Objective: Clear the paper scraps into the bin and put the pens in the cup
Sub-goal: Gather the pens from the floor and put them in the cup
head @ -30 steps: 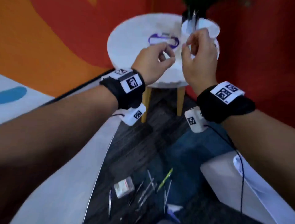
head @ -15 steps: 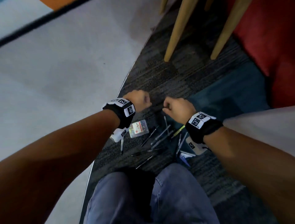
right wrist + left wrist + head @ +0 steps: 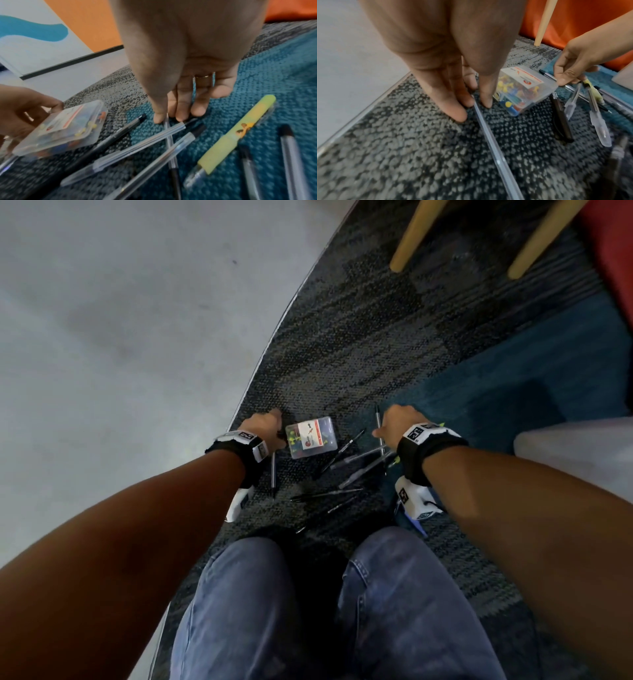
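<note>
Several pens lie scattered on the dark carpet (image 3: 342, 364) in front of my knees. My left hand (image 3: 265, 428) reaches down and pinches the top end of a clear pen (image 3: 488, 129) between thumb and fingertips (image 3: 465, 104). That pen (image 3: 273, 470) lies left of a clear box of push pins (image 3: 311, 437). My right hand (image 3: 397, 422) pinches the upper part of another clear pen (image 3: 169, 136) that crosses the pile, thumb on one side and fingers (image 3: 181, 112) on the other. A yellow-green pen (image 3: 235, 134) lies just right of it. No cup, bin or paper scrap shows.
Two wooden table legs (image 3: 411, 234) stand at the far edge of the carpet. Pale smooth floor (image 3: 120, 320) lies to the left, a red surface (image 3: 613, 268) at the far right, a white object (image 3: 575, 453) beside my right arm. My jeans-clad knees (image 3: 257, 611) fill the bottom.
Both hands came down from the round white table to the floor. My view swung down with them. Each hand has closed its fingertips on a pen.
</note>
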The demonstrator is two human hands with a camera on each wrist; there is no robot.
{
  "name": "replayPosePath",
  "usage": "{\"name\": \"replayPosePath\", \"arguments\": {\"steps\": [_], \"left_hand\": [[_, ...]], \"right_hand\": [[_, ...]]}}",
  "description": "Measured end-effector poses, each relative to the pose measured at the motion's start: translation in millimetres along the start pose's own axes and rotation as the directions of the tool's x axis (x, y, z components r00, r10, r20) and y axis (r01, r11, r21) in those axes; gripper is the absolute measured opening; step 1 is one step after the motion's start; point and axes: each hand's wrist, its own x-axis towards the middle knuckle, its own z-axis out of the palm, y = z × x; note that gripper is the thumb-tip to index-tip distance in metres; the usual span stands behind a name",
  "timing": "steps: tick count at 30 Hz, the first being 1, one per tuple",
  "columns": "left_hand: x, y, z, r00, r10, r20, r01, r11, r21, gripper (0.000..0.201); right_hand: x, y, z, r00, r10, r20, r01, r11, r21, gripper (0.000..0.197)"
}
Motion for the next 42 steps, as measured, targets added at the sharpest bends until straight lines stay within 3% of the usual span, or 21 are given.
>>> {"name": "replayPosePath", "arguments": {"steps": [5,9,12,15,22,28,32,36,39,42], "left_hand": [[1,-6,5,0.999,0.013,-0.036,-0.016,0.994,-0.106,0.043],[-4,-11,-2,0.999,-0.011,-0.044,0.004,0.989,-0.149,0.032],[-5,-21,-15,0.999,-0.029,-0.038,0.024,0.992,-0.121,0.029],[-4,-29,-21,0.998,-0.070,-0.005,0.069,0.989,-0.134,0.039],[-5,-21,-6,0.994,-0.110,-0.014,0.107,0.981,-0.163,0.036],[-17,-9,-40,0.992,-0.096,-0.079,0.083,0.985,-0.151,0.026],[-32,3,-100,0.989,-0.060,-0.135,0.041,0.990,-0.138,0.006],[-55,26,-166,0.961,-0.034,-0.276,-0.030,0.974,-0.223,0.033],[-84,51,-211,0.879,0.097,-0.466,-0.257,0.920,-0.294,0.024],[-111,79,-251,0.767,0.241,-0.594,-0.461,0.851,-0.250,0.017]], "right_hand": [[-5,-9,0,0.998,0.015,-0.064,-0.014,1.000,0.010,0.036],[-24,-15,-23,0.981,-0.025,-0.192,0.070,0.969,0.235,0.021],[-45,-12,-38,0.963,-0.040,-0.266,0.176,0.840,0.513,0.008],[-65,-4,-47,0.956,-0.062,-0.285,0.246,0.699,0.671,0.010],[-83,19,-39,0.956,-0.194,-0.221,0.293,0.600,0.745,0.044],[-111,20,-66,0.937,-0.156,-0.311,0.341,0.589,0.732,0.037],[-141,21,-107,0.870,-0.115,-0.480,0.459,0.548,0.700,0.022],[-176,25,-154,0.801,-0.090,-0.592,0.558,0.473,0.682,0.024],[-206,31,-198,0.734,-0.045,-0.677,0.643,0.366,0.673,0.033],[-234,39,-244,0.600,-0.012,-0.800,0.753,0.349,0.559,0.047]]}}
